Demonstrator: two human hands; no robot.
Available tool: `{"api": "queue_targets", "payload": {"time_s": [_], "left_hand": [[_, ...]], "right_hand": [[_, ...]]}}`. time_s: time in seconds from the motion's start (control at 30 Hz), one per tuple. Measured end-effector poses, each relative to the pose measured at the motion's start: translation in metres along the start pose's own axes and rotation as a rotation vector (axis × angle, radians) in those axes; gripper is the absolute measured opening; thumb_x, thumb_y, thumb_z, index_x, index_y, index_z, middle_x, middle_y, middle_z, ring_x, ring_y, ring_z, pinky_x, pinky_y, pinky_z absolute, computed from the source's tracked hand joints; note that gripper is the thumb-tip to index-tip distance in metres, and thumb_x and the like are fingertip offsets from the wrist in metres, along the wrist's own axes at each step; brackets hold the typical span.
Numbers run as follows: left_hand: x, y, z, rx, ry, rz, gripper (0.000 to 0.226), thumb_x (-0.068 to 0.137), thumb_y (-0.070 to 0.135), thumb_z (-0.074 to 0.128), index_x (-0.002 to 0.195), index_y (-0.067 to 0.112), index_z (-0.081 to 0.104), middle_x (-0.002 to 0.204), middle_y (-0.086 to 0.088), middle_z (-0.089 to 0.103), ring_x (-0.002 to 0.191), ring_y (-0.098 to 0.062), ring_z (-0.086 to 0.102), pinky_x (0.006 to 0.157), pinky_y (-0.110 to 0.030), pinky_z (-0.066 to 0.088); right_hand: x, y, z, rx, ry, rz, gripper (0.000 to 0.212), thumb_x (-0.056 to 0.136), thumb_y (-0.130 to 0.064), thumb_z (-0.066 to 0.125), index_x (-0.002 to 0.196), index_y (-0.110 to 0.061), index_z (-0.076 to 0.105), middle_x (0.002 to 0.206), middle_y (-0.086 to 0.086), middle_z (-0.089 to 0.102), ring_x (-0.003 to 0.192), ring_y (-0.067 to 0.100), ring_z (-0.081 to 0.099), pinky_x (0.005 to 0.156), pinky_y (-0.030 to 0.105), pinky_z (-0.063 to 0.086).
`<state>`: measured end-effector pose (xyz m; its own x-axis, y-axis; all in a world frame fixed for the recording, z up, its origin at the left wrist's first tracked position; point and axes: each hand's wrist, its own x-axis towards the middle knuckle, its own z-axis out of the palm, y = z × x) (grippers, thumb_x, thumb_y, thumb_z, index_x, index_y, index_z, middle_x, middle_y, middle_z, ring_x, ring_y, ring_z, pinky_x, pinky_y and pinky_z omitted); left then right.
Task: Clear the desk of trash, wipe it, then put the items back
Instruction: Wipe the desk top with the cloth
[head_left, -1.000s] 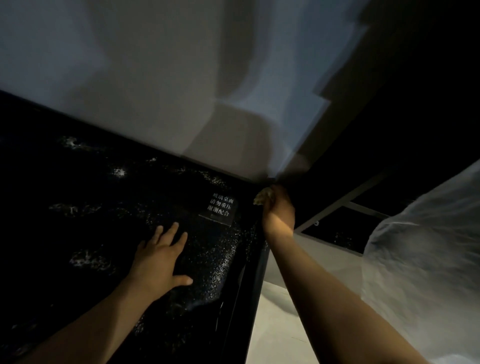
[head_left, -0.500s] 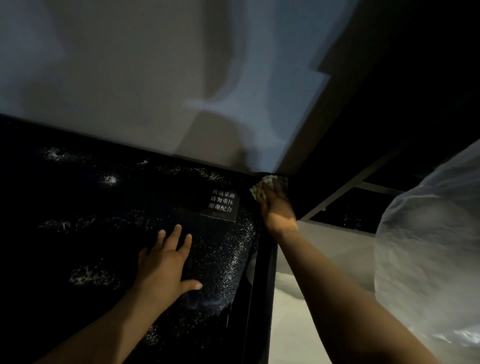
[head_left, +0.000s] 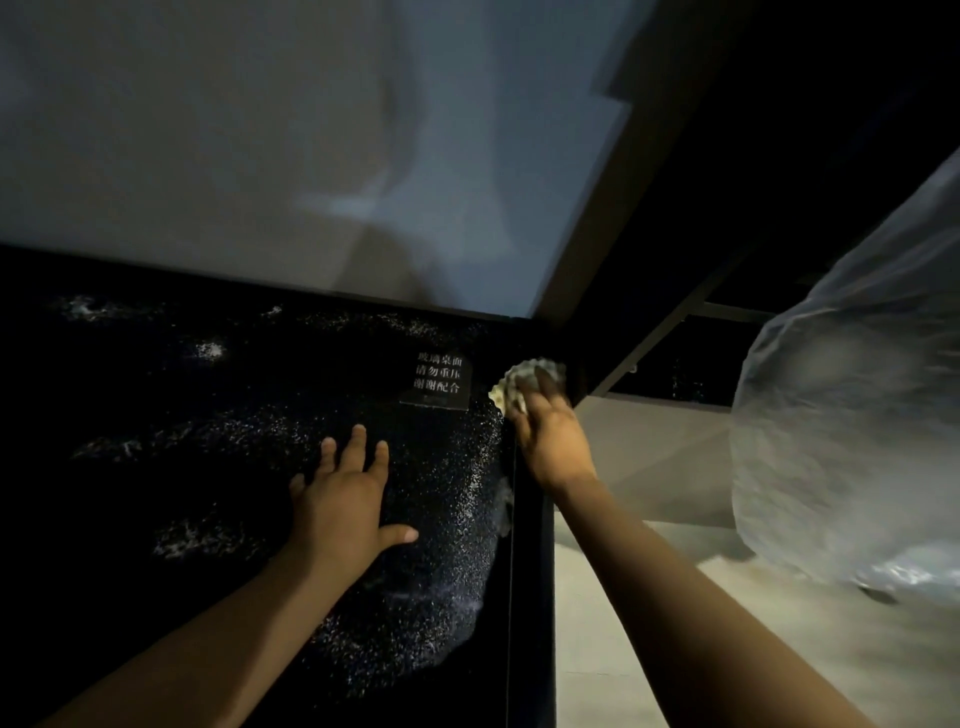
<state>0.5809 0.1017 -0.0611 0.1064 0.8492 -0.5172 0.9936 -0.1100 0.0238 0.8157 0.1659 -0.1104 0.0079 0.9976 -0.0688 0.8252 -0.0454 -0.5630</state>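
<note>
The desk has a black glass top flecked with white speckles. My left hand lies flat on it, fingers spread and straight. My right hand presses a crumpled pale cloth onto the desk's far right corner, fingers over the wad. A small black sign with white characters lies on the top just left of the cloth.
A pale wall rises right behind the desk. The desk's right edge drops to a light floor. A large translucent plastic bag bulges at the right. A dark frame with bars stands beyond the corner.
My right hand has shifted with the cloth along the far right corner, and more of the cloth shows. My left hand stays flat on the desk. The view has tilted slightly.
</note>
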Motion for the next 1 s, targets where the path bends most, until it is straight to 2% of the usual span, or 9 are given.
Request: {"api": "queue_targets", "payload": {"time_s": [0.2,0.77,1.0], "left_hand": [[0.001,-0.001,0.002,-0.004,0.004,0.006,0.107,0.076,0.074,0.053,0.153,0.021,0.003,0.160,-0.008,-0.010,0.147,-0.035,0.003,0.111,-0.051,0.032],[0.001,0.002,-0.005,0.001,-0.042,0.008,0.105,0.079,0.070,0.055,0.153,0.018,0.001,0.160,-0.010,-0.012,0.146,-0.039,0.001,0.112,-0.055,0.029],[0.000,-0.001,-0.004,0.005,-0.019,0.034,0.106,0.078,0.073,0.052,0.153,0.018,0.001,0.160,-0.011,-0.010,0.146,-0.040,0.003,0.111,-0.056,0.029]], "right_hand": [[-0.027,-0.003,0.005,0.006,-0.003,0.027,0.046,0.099,-0.027,0.049,0.144,-0.020,0.042,0.157,0.008,0.023,0.146,0.026,0.017,0.115,0.022,0.010],[-0.084,-0.010,0.015,0.000,-0.004,0.095,0.047,0.098,-0.031,0.050,0.144,-0.025,0.041,0.158,0.001,0.023,0.145,0.022,0.020,0.119,0.030,0.017],[-0.123,-0.021,0.018,-0.002,0.008,0.137,0.047,0.098,-0.027,0.050,0.144,-0.024,0.042,0.158,0.001,0.022,0.145,0.022,0.019,0.115,0.022,0.010]]}}
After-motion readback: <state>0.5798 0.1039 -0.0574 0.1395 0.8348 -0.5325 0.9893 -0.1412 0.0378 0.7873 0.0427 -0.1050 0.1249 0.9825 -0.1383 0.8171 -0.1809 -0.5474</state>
